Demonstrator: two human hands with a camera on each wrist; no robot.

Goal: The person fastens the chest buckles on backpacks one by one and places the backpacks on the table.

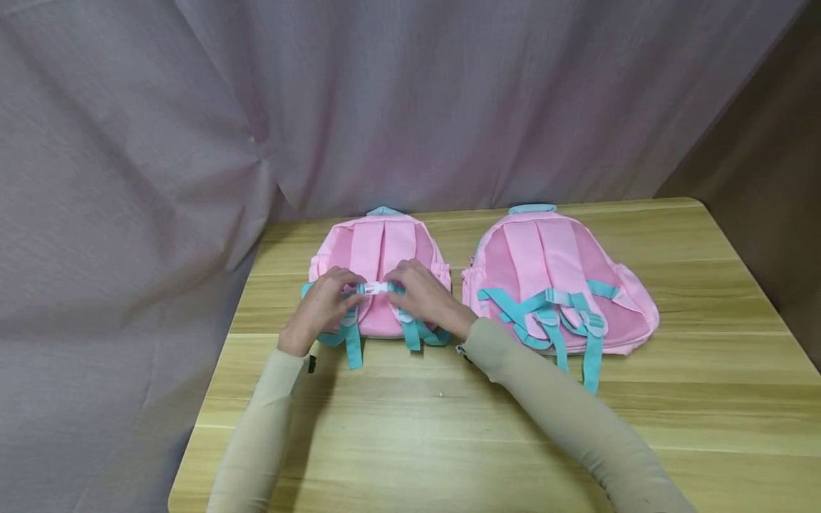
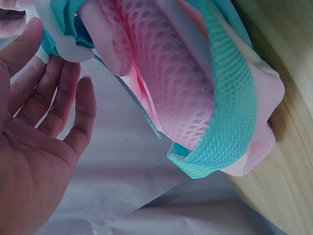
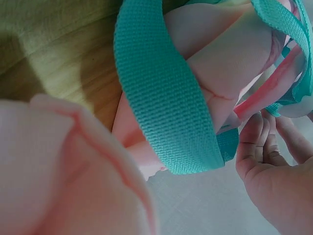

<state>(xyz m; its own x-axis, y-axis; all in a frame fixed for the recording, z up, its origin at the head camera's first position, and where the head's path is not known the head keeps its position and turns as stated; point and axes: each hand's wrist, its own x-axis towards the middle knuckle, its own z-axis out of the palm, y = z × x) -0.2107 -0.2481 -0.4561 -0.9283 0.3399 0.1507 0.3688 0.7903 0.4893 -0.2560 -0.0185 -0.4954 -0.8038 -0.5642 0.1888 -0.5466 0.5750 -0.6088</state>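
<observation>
A pink backpack (image 1: pixel 378 324) lies on its front on the table, with its shoulder straps facing up. Across those straps runs a teal chest strap with a white side-release buckle (image 1: pixel 374 288). My left hand (image 1: pixel 323 303) pinches the buckle's left end between thumb and fingers, and my right hand (image 1: pixel 420 292) pinches its right end. The two buckle halves meet in line between my fingertips. In the left wrist view a loop of teal webbing (image 2: pixel 234 103) hangs beside the mesh back panel (image 2: pixel 176 73). A wide teal strap (image 3: pixel 161 93) crosses the right wrist view.
A second pink backpack (image 1: pixel 616 292) lies to the right, its teal chest strap (image 1: pixel 554 298) lying across its shoulder straps. Both bags rest on a wooden table (image 1: pixel 410 434) near its back edge. A grey curtain (image 1: pixel 410 107) hangs behind.
</observation>
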